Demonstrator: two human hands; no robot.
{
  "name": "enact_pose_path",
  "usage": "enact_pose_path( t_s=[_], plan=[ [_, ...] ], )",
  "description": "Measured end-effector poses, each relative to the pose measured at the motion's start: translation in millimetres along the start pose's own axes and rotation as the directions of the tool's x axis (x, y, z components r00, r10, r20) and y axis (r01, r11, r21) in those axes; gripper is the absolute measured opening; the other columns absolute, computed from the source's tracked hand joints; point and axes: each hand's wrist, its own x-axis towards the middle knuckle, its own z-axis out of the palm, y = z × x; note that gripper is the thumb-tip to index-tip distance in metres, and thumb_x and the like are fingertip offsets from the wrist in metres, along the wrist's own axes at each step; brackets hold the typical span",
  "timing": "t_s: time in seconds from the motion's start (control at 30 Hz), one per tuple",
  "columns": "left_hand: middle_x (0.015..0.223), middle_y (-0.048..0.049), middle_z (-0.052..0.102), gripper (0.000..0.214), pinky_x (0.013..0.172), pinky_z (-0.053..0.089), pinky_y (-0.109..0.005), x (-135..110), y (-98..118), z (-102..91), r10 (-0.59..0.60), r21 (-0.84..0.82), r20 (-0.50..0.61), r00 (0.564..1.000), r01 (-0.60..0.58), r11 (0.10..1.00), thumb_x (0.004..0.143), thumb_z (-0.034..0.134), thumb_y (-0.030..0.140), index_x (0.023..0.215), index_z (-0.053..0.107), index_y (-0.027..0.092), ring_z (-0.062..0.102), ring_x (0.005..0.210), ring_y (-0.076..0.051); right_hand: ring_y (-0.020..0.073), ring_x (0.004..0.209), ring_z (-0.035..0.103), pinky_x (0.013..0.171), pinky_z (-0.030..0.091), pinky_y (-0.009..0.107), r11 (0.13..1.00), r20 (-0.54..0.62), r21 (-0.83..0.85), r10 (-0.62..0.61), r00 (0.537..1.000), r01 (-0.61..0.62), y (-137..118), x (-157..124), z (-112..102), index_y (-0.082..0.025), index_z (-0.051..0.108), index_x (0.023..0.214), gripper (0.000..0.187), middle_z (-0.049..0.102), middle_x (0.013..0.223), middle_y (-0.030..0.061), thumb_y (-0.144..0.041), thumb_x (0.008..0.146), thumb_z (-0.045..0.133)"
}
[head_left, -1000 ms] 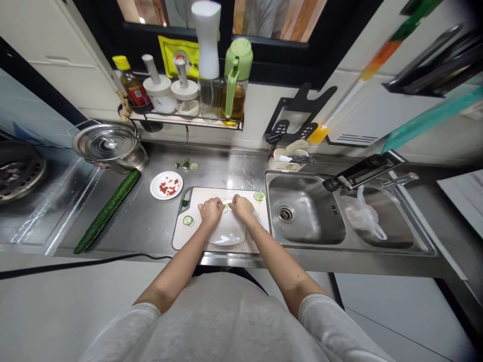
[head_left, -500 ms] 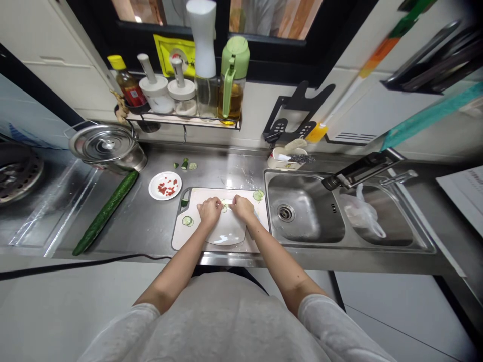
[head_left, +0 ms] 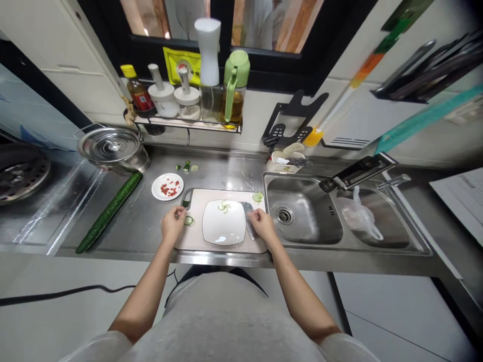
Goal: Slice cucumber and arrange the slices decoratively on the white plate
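Observation:
A white square plate sits on a pale cutting board, with a few thin cucumber slices fanned near its far edge. My left hand rests at the board's left edge with its fingers curled, just beside a loose cucumber slice; I cannot see what, if anything, it pinches. My right hand is at the plate's right side. Its fingers are closed on the handle of a knife whose grey blade lies flat on the board next to the plate.
A whole cucumber lies on the steel counter at left, near a lidded pot and a small dish of red bits. More slices sit by the sink. A condiment rack hangs behind.
Both hands have drawn back and apart from the far edge of the plate, the left to the board's left edge and the right to the knife. The fanned slices now show uncovered.

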Motion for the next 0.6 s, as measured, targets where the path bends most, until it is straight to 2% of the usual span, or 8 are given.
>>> enact_pose_path(
  t_s=[0.1,0.2,0.33,0.6],
  plan=[
    [0.083,0.0009,0.068,0.024,0.071,0.040,-0.026,-5.1,-18.3,-4.9,-0.029,0.045,0.011,1.000,0.029,0.999,0.082,0.054,0.038,0.098,0.066,0.025,0.060,0.076,-0.016,0.0146,0.063,0.053,0.059,0.034,0.023,0.999,-0.018,0.039,-0.011,1.000,0.012,9.4,-13.5,1.8,-0.019,0.061,0.079,0.031,0.060,0.065,-0.0001,-0.046,0.081,0.047],
    [0.088,-0.0001,0.070,0.024,0.075,0.041,-0.028,-11.0,-25.4,-4.1,-0.030,0.078,0.070,0.997,0.025,0.997,0.083,0.053,0.038,0.100,0.065,0.026,0.062,0.085,-0.018,0.0152,0.061,0.053,0.058,0.035,0.023,0.998,-0.005,0.060,-0.009,1.000,0.009,11.9,-23.3,2.2,-0.019,0.061,0.076,0.030,0.059,0.061,-0.0002,-0.045,0.081,0.046],
    [0.100,-0.0043,0.069,0.029,0.082,0.041,-0.034,-18.6,-23.5,2.6,-0.012,0.152,0.140,0.990,-0.010,0.988,0.082,0.056,0.041,0.106,0.064,0.026,0.062,0.096,-0.024,0.0157,0.061,0.055,0.058,0.036,0.023,0.999,0.000,0.040,-0.012,1.000,0.012,8.7,-29.9,2.8,-0.020,0.061,0.075,0.028,0.059,0.060,-0.0005,-0.044,0.079,0.047],
    [0.107,-0.0091,0.067,0.031,0.088,0.038,-0.041,-24.3,-17.5,11.8,0.026,0.216,0.099,0.995,-0.047,0.975,0.085,0.053,0.039,0.111,0.064,0.025,0.061,0.101,-0.027,0.0156,0.060,0.054,0.058,0.036,0.023,0.996,-0.011,0.044,-0.072,0.997,0.072,7.7,-34.7,7.3,-0.021,0.062,0.076,0.030,0.058,0.059,-0.0015,-0.047,0.079,0.047]
  ],
)
